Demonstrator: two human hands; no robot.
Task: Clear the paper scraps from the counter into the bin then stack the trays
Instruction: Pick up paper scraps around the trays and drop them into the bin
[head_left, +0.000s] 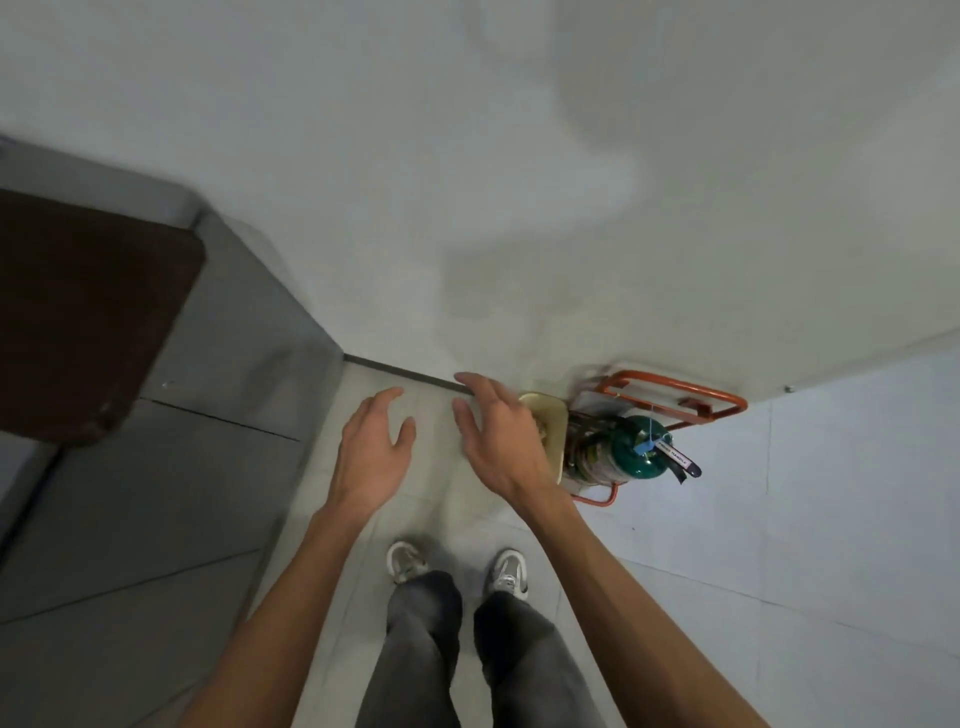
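The bin (551, 415) is a small beige tub on the floor against the wall, just beside a green fire extinguisher (631, 447) in its orange stand (675, 389). Something pale and crumpled seems to lie inside it, but the blur and our own hand hide too much for us to be sure.

We judge that we are at the bin end of the clearing step. Our right hand (498, 441) hovers over the bin's near rim and covers part of it, fingers spread and relaxed, grasping nothing. Our left hand (371, 449) hangs beside it over bare floor tiles, a little apart, palm down and fingers loose, also empty.

No paper scraps and no trays are in view, so we cannot tell how much of the counter is left to clear. The next move, as we read it, calls for turning away from the wall and back to the counter, either to gather more scraps or to start stacking the trays.

Both forearms reach forward and down from the lower edge of the view, the right one angled across toward the bin. Below them are our grey trousers and pale shoes (408, 561), toes toward the wall. At the far left is a dark brown top (88, 322) with a rounded corner, perhaps the counter, well apart from the bin.
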